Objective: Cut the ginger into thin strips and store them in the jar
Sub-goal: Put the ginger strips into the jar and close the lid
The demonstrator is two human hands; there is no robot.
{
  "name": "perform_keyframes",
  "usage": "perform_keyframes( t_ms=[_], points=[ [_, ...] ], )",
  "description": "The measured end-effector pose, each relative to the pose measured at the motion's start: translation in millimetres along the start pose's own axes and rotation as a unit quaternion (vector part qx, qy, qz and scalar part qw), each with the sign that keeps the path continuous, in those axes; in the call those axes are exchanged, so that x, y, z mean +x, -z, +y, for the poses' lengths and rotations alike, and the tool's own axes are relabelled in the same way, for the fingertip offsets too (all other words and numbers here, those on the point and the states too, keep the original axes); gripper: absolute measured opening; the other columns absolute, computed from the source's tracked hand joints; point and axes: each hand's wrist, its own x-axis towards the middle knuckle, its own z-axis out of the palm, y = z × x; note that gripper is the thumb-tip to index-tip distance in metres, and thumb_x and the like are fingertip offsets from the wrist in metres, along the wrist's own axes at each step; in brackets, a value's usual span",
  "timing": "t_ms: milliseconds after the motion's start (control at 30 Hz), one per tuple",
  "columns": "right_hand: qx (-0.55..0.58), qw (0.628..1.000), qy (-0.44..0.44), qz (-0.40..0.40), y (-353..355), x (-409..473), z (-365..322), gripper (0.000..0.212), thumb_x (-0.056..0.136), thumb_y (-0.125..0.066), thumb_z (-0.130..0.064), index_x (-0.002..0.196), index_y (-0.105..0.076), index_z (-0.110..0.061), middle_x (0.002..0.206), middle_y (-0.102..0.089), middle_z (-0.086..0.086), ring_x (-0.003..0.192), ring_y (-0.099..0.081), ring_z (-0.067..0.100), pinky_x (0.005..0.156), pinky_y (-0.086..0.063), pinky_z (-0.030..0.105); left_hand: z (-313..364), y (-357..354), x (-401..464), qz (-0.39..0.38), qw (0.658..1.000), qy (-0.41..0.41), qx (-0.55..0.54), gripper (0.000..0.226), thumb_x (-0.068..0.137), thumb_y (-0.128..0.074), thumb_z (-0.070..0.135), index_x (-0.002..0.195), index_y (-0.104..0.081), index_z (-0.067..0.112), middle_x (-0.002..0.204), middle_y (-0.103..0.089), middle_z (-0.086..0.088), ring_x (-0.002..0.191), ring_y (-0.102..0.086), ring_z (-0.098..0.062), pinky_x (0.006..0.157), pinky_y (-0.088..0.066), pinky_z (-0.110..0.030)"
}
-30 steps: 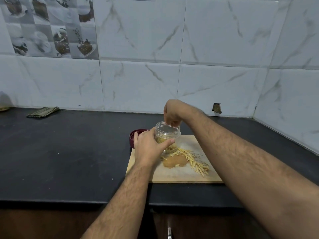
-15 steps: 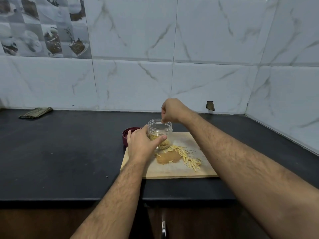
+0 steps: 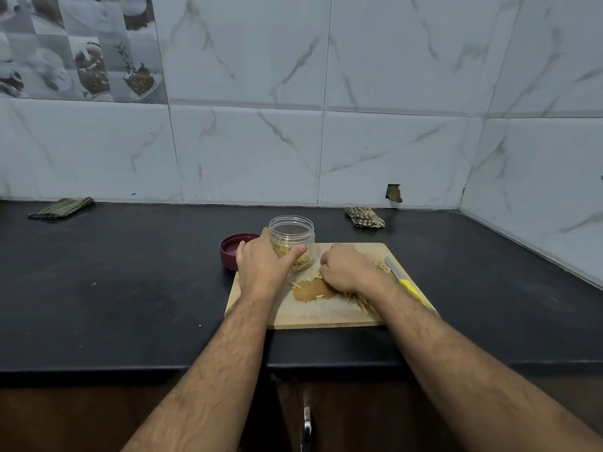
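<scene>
One jar (image 3: 291, 238), one lid (image 3: 235, 252), one knife (image 3: 404, 282), two cloths (image 3: 62, 207).

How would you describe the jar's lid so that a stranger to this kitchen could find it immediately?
Start at the black countertop and find the wooden cutting board near its middle. Just off the board's far left corner, beside the clear jar that the left hand grips, lies the lid. It is the only maroon, round thing there.

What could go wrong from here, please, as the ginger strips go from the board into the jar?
The knife lies right beside the right hand gathering ginger strips, so a finger might brush its blade. The open jar, gripped by the left hand, sits at the cutting board edge and could tip.
</scene>
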Motion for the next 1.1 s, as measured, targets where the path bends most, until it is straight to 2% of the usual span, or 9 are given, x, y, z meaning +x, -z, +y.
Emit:
perform_keyframes(
  t_ms=[167, 333, 400, 467, 533, 700, 800, 1000, 1100],
  points=[
    [0.061, 0.997, 0.042, 0.023, -1.8, -7.7, 3.6, 0.028, 0.086, -0.046, -0.014, 0.091, -0.073, -0.017, 0.097, -0.070, -0.001, 0.088, -0.063, 0.018, 0.080, -0.053, 0.036, 1.9, 1.1, 0.2, 0.001, 1.000, 0.000, -0.003, 0.059, 0.075, -0.062, 0.073, 0.105, -0.059, 0.022, 0.092, -0.067, 0.007, 0.098, -0.059, -0.022, 0.100, -0.039, -0.042],
    [-0.007, 0.996, 0.081, 0.044, -12.0, -11.1, -10.4, 0.032, 0.097, -0.046, -0.034, 0.103, -0.070, -0.013, 0.099, -0.053, 0.005, 0.098, -0.052, 0.021, 0.073, -0.038, 0.031, -0.6, 0.5, 1.2, -0.006, 1.000, -0.004, -0.004, 0.062, 0.072, -0.058, 0.077, 0.102, -0.058, 0.021, 0.089, -0.067, 0.006, 0.095, -0.060, -0.022, 0.097, -0.041, -0.042],
    [-0.016, 0.994, 0.086, 0.067, -14.3, -14.0, -11.7, 0.030, 0.096, -0.048, -0.033, 0.092, -0.069, -0.012, 0.095, -0.056, 0.004, 0.094, -0.053, 0.021, 0.071, -0.038, 0.030, -1.4, 1.1, 1.3, -0.009, 1.000, -0.002, -0.014, 0.064, 0.069, -0.054, 0.080, 0.099, -0.058, 0.023, 0.088, -0.066, 0.008, 0.094, -0.060, -0.021, 0.097, -0.041, -0.043],
    [0.005, 0.993, 0.065, 0.098, -12.3, -16.5, -9.8, 0.028, 0.092, -0.052, -0.027, 0.069, -0.062, -0.015, 0.075, -0.057, -0.001, 0.076, -0.057, 0.019, 0.062, -0.037, 0.029, -1.3, 1.3, 1.3, -0.011, 1.000, -0.002, -0.017, 0.067, 0.067, -0.050, 0.082, 0.100, -0.058, 0.024, 0.088, -0.066, 0.009, 0.095, -0.059, -0.020, 0.098, -0.041, -0.043],
    [0.025, 0.992, 0.049, 0.112, -10.8, -16.1, -9.7, 0.025, 0.089, -0.055, -0.024, 0.067, -0.063, -0.017, 0.067, -0.060, -0.003, 0.069, -0.058, 0.018, 0.061, -0.041, 0.029, -1.2, 1.3, 1.7, -0.012, 1.000, -0.001, -0.016, 0.069, 0.067, -0.049, 0.083, 0.103, -0.059, 0.024, 0.090, -0.067, 0.009, 0.096, -0.059, -0.019, 0.098, -0.041, -0.043],
    [0.040, 0.992, 0.080, 0.087, -18.0, -15.5, -17.7, 0.025, 0.089, -0.059, -0.033, 0.072, -0.069, -0.016, 0.079, -0.061, 0.002, 0.074, -0.058, 0.019, 0.068, -0.049, 0.034, -0.7, 1.2, 1.3, -0.013, 1.000, 0.000, -0.019, 0.075, 0.063, -0.043, 0.087, 0.103, -0.059, 0.025, 0.089, -0.067, 0.010, 0.095, -0.060, -0.019, 0.096, -0.042, -0.043],
    [0.029, 0.993, 0.074, 0.085, -14.3, -15.7, -15.1, 0.024, 0.086, -0.058, -0.019, 0.062, -0.062, -0.022, 0.075, -0.066, 0.000, 0.072, -0.059, 0.018, 0.068, -0.049, 0.032, -0.7, 2.2, 0.8, -0.016, 1.000, 0.002, -0.023, 0.073, 0.063, -0.046, 0.085, 0.103, -0.060, 0.025, 0.090, -0.067, 0.010, 0.095, -0.060, -0.020, 0.097, -0.042, -0.043],
    [0.080, 0.988, 0.114, 0.069, -11.3, -21.0, -24.1, 0.017, 0.086, -0.060, -0.018, 0.086, -0.077, -0.019, 0.081, -0.072, -0.003, 0.076, -0.062, 0.014, 0.071, -0.051, 0.030, -3.0, 5.9, 1.6, -0.025, 0.999, 0.011, -0.046, 0.067, 0.059, -0.053, 0.085, 0.101, -0.061, 0.034, 0.087, -0.068, 0.014, 0.095, -0.061, -0.016, 0.097, -0.044, -0.044],
    [0.091, 0.984, 0.146, 0.056, -18.9, -19.8, -29.1, 0.016, 0.088, -0.063, -0.026, 0.085, -0.077, -0.020, 0.084, -0.070, -0.006, 0.079, -0.061, 0.013, 0.072, -0.050, 0.032, -2.8, 9.0, 1.0, -0.025, 0.999, 0.006, -0.046, 0.059, 0.063, -0.060, 0.079, 0.099, -0.062, 0.033, 0.083, -0.067, 0.014, 0.090, -0.062, -0.014, 0.093, -0.046, -0.042]
  ],
)
